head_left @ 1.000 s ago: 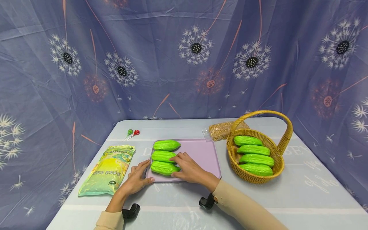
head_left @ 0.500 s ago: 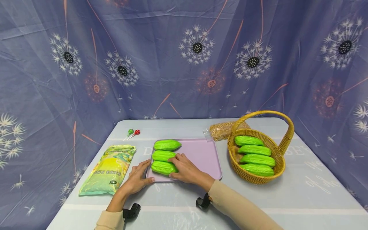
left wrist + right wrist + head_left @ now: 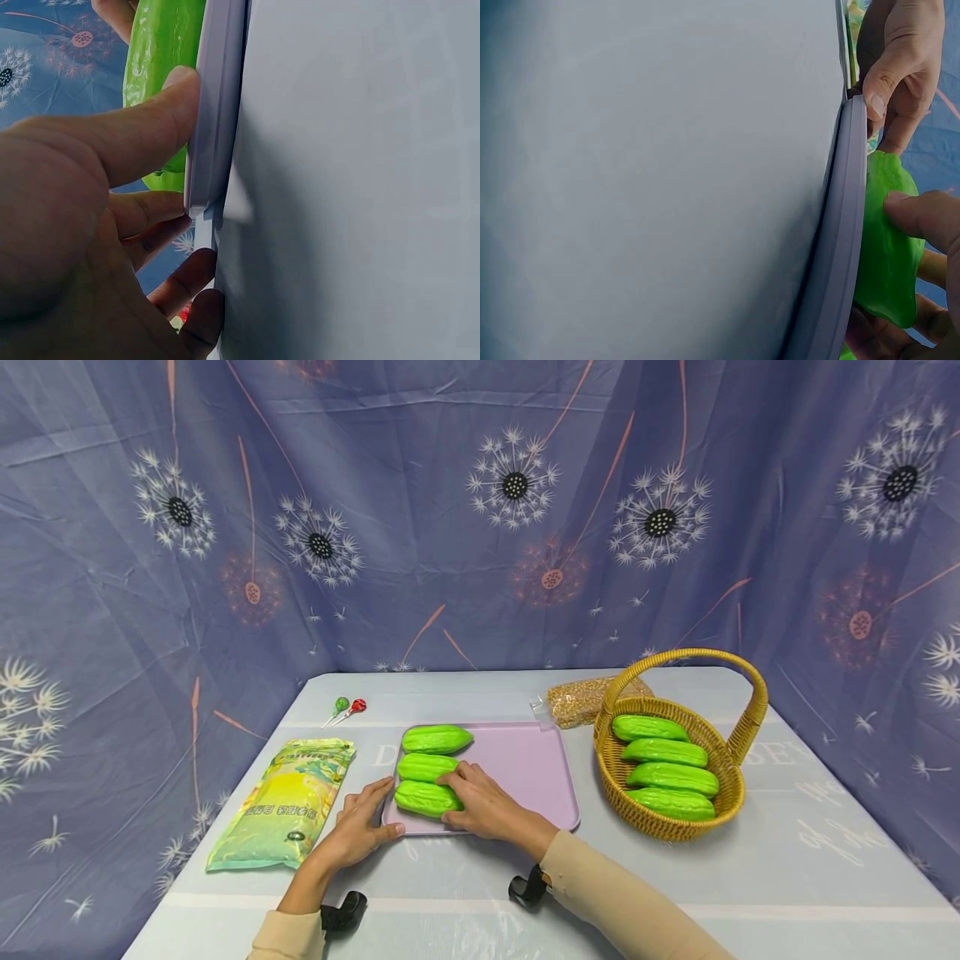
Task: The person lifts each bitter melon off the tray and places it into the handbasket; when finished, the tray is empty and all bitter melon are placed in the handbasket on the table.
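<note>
Three bright green bitter melons lie in a row on the left half of a lilac tray [image 3: 525, 768]. My right hand [image 3: 483, 802] grips the right end of the nearest bitter melon [image 3: 422, 797], thumb on its near side and fingers over its far side. The middle bitter melon [image 3: 423, 767] lies right against it, and the far bitter melon [image 3: 435, 739] lies a little apart. My left hand [image 3: 358, 831] holds the tray's near left corner; in the left wrist view its thumb [image 3: 161, 124] lies on the rim and the other fingers spread past the corner.
A wicker basket [image 3: 617, 806] with several bitter melons stands right of the tray. Behind it lies a clear bag of grain [image 3: 577, 702]. A yellow-green packet [image 3: 281, 806] lies at the left, and a green lollipop [image 3: 341, 703] and a red lollipop [image 3: 358, 705] lie behind it.
My right hand has shifted slightly left with the nearest bitter melon, which now sits closer to the tray's left edge. My left hand has stayed at the tray's corner.
</note>
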